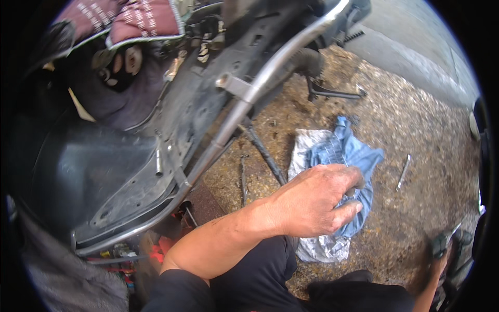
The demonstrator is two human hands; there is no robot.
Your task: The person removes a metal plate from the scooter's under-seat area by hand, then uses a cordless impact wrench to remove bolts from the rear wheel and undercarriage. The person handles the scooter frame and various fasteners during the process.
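My left hand (317, 200) reaches across from the lower left, back upward, above a crumpled blue cloth (358, 151). Its fingers curl downward, with a gap between them and the thumb, and I see nothing held. Whether it touches the cloth I cannot tell. Under the cloth lies a silvery-white crumpled sheet (325, 249). Far off to the lower right, my right hand (440, 256) is by dark, blurred items near the rim of the view, and its fingers are not clear. A metal wrench (403, 172) rests on the ground right of the cloth.
A scooter-like vehicle body with a silver tube (228, 125) and black plastic panel (99, 166) fills the left. A dark stand leg (264, 156) reaches the stained ground. Another slim tool (243, 179) lies nearby. Maroon quilted fabric (143, 23) hangs top left; a concrete ledge (410, 57) runs top right.
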